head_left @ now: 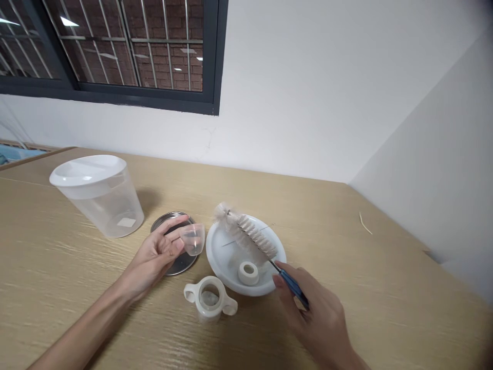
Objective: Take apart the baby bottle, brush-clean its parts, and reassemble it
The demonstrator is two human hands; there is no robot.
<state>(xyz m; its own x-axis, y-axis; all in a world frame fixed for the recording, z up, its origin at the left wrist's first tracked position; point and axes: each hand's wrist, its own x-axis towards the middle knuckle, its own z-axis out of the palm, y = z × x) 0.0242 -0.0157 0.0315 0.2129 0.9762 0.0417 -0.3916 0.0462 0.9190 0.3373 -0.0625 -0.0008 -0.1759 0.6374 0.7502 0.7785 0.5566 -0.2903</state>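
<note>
Between the thumb and fingers of my left hand (159,252) is a small clear plastic cap (193,239), tilted toward the right. My right hand (314,308) is closed around the blue handle of a bottle brush (254,236) with white bristles. The bristles hang over a white bowl (215,270). A white ring-shaped collar (248,273) lies in this bowl, along with thin wire-like pieces. Below my left hand is a round metal tray (181,265), partly covered by it. A small bottle with two handles (210,298) stands upright on the table in front of the bowl.
At the left stands a translucent plastic pitcher (102,200) with a white lid. A thin pale strip (365,223) lies on the wooden table (385,298) at the right. White walls and a barred window (146,46) border the table's far side.
</note>
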